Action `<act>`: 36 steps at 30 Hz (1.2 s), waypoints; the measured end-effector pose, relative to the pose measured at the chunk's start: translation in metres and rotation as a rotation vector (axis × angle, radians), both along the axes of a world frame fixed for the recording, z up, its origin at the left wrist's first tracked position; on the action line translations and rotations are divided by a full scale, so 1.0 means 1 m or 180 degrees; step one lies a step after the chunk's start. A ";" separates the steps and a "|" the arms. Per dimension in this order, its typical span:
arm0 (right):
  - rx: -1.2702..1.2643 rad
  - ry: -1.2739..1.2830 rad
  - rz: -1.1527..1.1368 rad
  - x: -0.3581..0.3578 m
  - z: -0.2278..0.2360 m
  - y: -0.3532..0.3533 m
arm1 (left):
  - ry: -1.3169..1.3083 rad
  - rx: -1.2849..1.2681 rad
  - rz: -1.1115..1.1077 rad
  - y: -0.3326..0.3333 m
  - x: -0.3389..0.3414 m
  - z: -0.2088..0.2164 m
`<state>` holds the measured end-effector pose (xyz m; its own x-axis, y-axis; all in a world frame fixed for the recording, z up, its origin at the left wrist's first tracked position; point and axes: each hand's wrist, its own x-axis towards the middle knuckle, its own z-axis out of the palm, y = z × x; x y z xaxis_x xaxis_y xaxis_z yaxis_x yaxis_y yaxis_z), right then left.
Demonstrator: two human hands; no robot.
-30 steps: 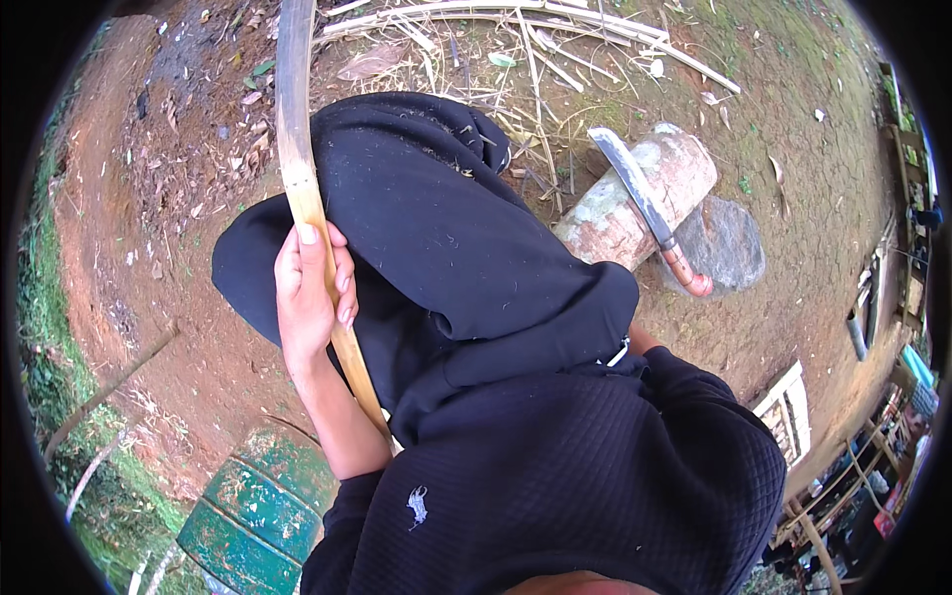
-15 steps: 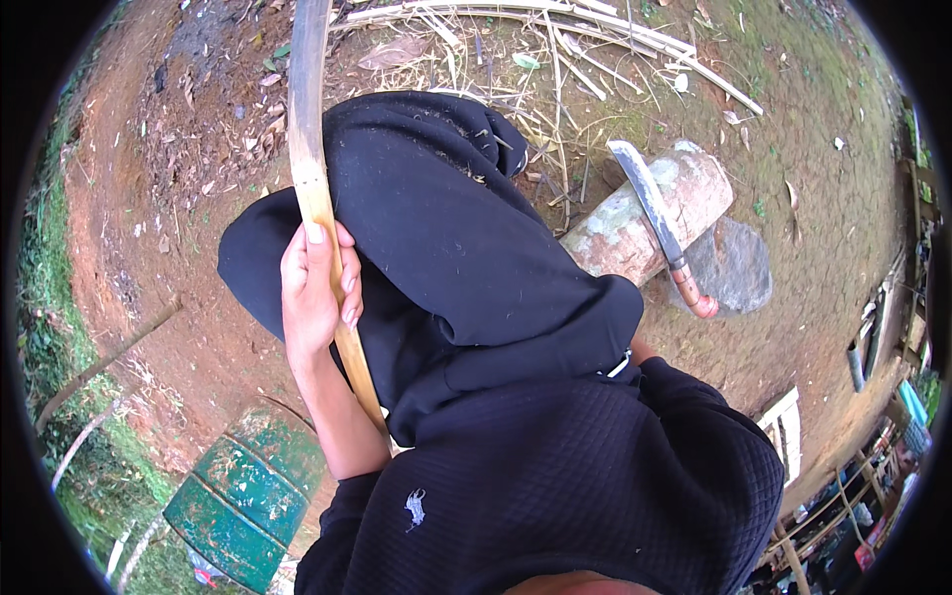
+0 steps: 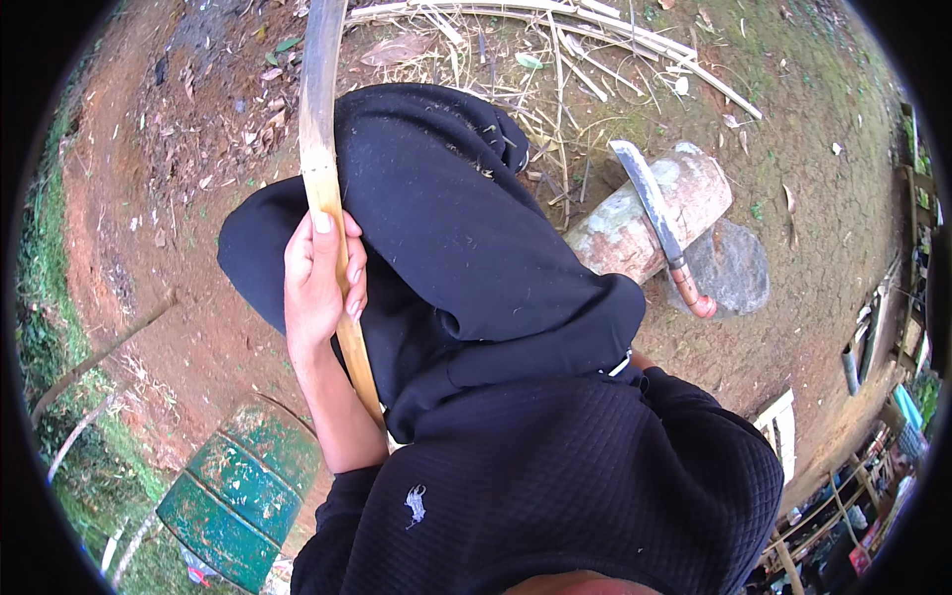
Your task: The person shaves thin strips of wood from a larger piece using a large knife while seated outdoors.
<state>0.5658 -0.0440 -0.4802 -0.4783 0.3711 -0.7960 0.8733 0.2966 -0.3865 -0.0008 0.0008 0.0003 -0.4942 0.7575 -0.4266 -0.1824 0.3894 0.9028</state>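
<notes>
In the head view, the left hand (image 3: pixel 315 283) has its grip closed around a long bamboo-like strip (image 3: pixel 319 144), the thumb lying along its upper face and the fingers curled round its right edge. The strip runs from the top edge of the view down over the person's dark trousers (image 3: pixel 436 188) and beside the left forearm, toward the waist; it is greyish above a jointed band and yellow below. The right hand is hidden behind the bent leg, with only a sliver of skin (image 3: pixel 643 359) showing near the cuff of the dark sweater (image 3: pixel 595 446), so I cannot tell how its grip stands. To the right of the legs, a large knife (image 3: pixel 662 226) with a reddish-brown handle lies across a pale, blotchy log (image 3: pixel 696 190), its handle reaching beyond the log's side toward a grey, stone-like lump (image 3: pixel 734 268) just beside it. Beyond the legs, long pale strips (image 3: pixel 555 10) and thin shavings (image 3: pixel 504 99) are scattered on the brown ground (image 3: pixel 803 327). A scuffed green ribbed object (image 3: pixel 238 496) stands at the lower left, with a brown stick (image 3: pixel 109 349) farther out.
</notes>
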 end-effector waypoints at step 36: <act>0.1445 0.1092 -0.2168 -0.129 0.346 0.165 | -0.0235 0.0202 -0.0885 0.013 -0.014 0.019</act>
<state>0.4366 0.1208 -0.1344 -0.2238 0.9073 -0.3561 0.7738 -0.0568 -0.6309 -0.0150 0.0138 0.0195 -0.2332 0.8859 -0.4011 -0.1426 0.3768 0.9152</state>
